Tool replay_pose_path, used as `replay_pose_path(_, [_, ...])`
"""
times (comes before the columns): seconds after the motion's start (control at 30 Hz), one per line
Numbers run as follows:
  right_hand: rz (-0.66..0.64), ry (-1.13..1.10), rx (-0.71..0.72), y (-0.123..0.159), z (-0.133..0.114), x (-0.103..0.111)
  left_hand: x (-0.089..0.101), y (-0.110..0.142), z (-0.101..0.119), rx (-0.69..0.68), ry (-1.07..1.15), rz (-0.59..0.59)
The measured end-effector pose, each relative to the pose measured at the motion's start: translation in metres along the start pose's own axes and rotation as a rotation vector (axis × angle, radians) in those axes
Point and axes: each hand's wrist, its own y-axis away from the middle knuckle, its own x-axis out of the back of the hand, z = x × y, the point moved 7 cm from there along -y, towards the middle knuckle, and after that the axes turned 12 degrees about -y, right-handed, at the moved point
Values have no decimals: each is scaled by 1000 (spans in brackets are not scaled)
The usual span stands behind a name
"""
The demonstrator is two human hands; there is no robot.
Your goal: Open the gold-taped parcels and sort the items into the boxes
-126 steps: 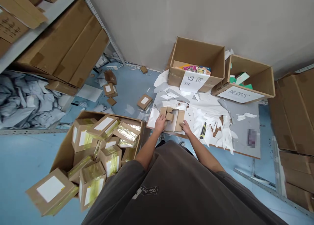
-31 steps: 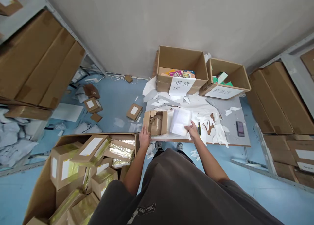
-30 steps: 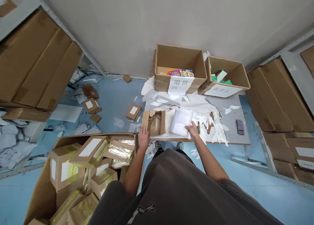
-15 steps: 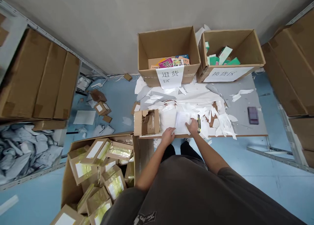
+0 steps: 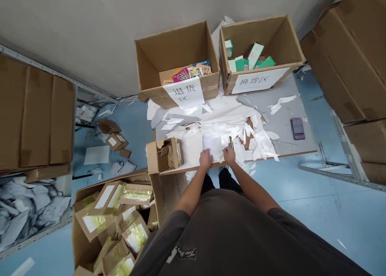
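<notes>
A small white stack of paper [image 5: 212, 148] lies at the table's front edge, between my two hands. My left hand [image 5: 206, 159] is closed on its lower left edge, fingertips over the paper. My right hand [image 5: 229, 155] is closed at the paper's right edge, with thumb and forefinger close together. Just past the right hand lies a slim black and yellow object [image 5: 230, 142], partly covered, its kind unclear. Torn white scraps [image 5: 265, 141] lie to the right. An opened small cardboard box [image 5: 164, 155] stands left of the paper.
Two cardboard boxes with handwritten labels stand at the back: one with booklets [image 5: 182, 74], one with green-and-white cartons [image 5: 255, 57]. A large carton [image 5: 169, 191] of taped parcels is at lower left. A purple pixelated item [image 5: 298, 128] lies on the right. Shelves flank both sides.
My view has shifted, so the table sits further left in it. My right hand has drawn back from the middle of the paper to its right edge; the left has moved onto its lower edge.
</notes>
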Motion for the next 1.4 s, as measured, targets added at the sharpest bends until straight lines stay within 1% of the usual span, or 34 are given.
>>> replay_pose_path(0.07, [113, -74, -135, 9, 26, 21, -3, -3, 12, 6, -43, 23])
replay_pose_path(0.13, [200, -122, -271, 18, 49, 33, -5, -8, 23, -1, -80, 25])
replay_pose_path(0.2, [229, -153, -365, 24, 65, 38, -4, -15, 28, 6, -65, 26])
replay_pose_path(0.27, [216, -175, -378, 25, 70, 41, 1, -22, 24, 37, 29, 40])
replay_pose_path(0.3, [212, -180, -364, 24, 69, 43, 4, -25, 17, 70, 103, 59])
replay_pose_path(0.37, [222, -173, -335, 24, 64, 52, 12, -23, -11, 219, 272, 123])
replay_pose_path(0.43, [270, -155, -321, 28, 55, 62, 17, -9, -50, 423, 394, 196])
replay_pose_path(0.47, [308, -149, -308, 30, 50, 68, 17, 2, -69, 507, 421, 220])
replay_pose_path(0.5, [349, -147, -285, 33, 43, 72, 17, 14, -86, 563, 434, 234])
replay_pose_path(0.57, [402, -154, -207, 37, 25, 74, 15, 36, -108, 609, 438, 246])
replay_pose_path(0.6, [394, -159, -154, 38, 14, 71, 14, 44, -114, 613, 443, 255])
replay_pose_path(0.63, [352, -161, -97, 37, 3, 63, 12, 50, -115, 603, 448, 264])
replay_pose_path(0.7, [199, -147, 9, 32, -18, 39, 9, 50, -105, 540, 468, 268])
replay_pose_path(0.77, [32, -95, 69, 28, -31, 10, 5, 34, -85, 428, 496, 217])
replay_pose_path(0.8, [-33, -55, 70, 26, -33, -3, 2, 23, -73, 366, 510, 170])
replay_pose_path(0.83, [-76, -9, 55, 24, -33, -14, -3, 10, -62, 307, 497, 80])
replay_pose_path(0.87, [-100, 38, 31, 22, -29, -23, -7, -1, -55, 287, 484, 2])
replay_pose_path(0.93, [-111, 112, -24, 18, -19, -32, -13, -20, -49, 273, 477, -86])
replay_pose_path(1.03, [-98, 135, -68, 14, -6, -34, -17, -37, -53, 264, 507, -136])
replay_pose_path(1.1, [-78, 103, -93, 12, -1, -33, -18, -41, -52, 224, 539, -163])
replay_pose_path(1.17, [-42, 40, -131, 12, 2, -31, -15, -39, -46, 168, 582, -168])
replay_pose_path(1.27, [-6, -109, -197, 19, 1, -26, 0, -29, -32, 82, 645, -138])
replay_pose_path(1.37, [-45, -318, -244, 31, -7, -19, 25, -13, -20, 1, 724, -129])
replay_pose_path(1.4, [-65, -394, -265, 35, -11, -15, 34, -6, -17, -25, 778, -155])
